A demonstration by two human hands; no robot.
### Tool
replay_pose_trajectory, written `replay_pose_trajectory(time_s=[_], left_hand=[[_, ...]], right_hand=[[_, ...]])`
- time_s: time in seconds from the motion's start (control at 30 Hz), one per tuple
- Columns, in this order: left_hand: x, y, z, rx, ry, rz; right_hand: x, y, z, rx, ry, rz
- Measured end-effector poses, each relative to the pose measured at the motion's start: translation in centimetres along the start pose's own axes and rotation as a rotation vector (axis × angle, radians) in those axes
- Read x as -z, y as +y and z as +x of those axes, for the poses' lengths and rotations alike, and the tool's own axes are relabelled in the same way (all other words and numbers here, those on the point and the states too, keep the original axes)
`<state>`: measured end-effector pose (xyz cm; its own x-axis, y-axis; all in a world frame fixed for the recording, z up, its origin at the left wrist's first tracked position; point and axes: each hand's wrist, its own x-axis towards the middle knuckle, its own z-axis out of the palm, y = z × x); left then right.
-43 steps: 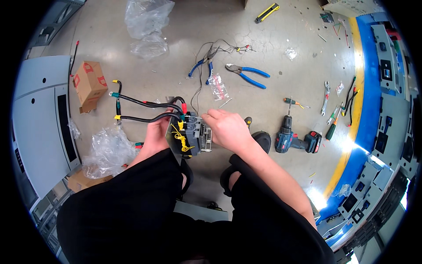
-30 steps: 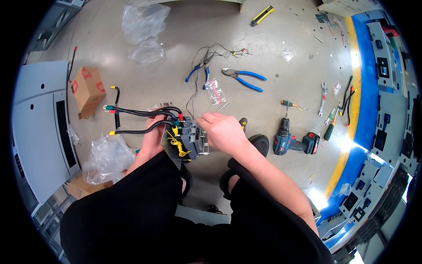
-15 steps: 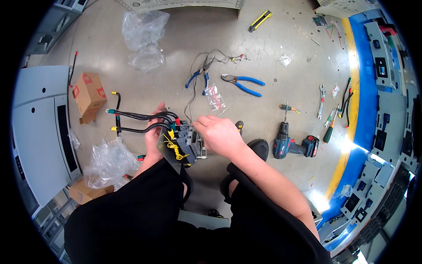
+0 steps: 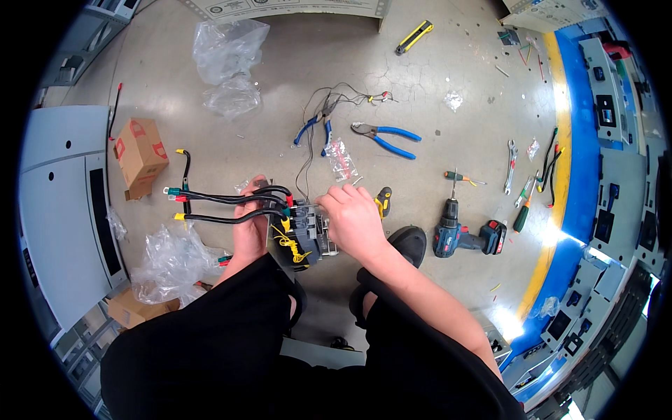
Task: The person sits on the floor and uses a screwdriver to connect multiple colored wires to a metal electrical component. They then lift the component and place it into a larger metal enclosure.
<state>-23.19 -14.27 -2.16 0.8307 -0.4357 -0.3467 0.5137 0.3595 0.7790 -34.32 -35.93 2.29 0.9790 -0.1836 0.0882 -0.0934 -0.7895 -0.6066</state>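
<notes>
A dark grey electrical block (image 4: 308, 234) with thick black cables (image 4: 224, 199) sits over the person's lap, above the concrete floor (image 4: 434, 91). The left hand (image 4: 250, 227) grips its side; the right hand (image 4: 353, 217) pinches at its top edge. Steadying the block firmly should keep the fine work accurate. A small brown cardboard box (image 4: 140, 157) lies left, clear crumpled plastic bags (image 4: 227, 59) farther off.

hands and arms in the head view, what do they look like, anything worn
Both hands are bare: no gloves, rings or watch show on the left hand or the right hand. The right forearm is bare too, with no sleeve showing. The left forearm is mostly hidden behind dark clothing.
</notes>
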Motion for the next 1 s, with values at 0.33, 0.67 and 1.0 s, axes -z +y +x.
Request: replay_pose_trajectory(time_s=[0.33, 0.67, 1.0], left_hand=[[0.1, -0.4, 0.0, -0.029, -0.010, 0.003], [0.1, -0.6, 0.0, -0.012, 0.043, 0.000], [0.5, -0.8, -0.3, -0.006, 0.071, -0.022]], right_hand=[[-0.1, 0.6, 0.8, -0.006, -0.147, 0.076], [0.4, 0.9, 0.7, 0.020, -0.073, 0.111], [-0.1, -0.4, 0.8, -0.120, -0.016, 0.197]])
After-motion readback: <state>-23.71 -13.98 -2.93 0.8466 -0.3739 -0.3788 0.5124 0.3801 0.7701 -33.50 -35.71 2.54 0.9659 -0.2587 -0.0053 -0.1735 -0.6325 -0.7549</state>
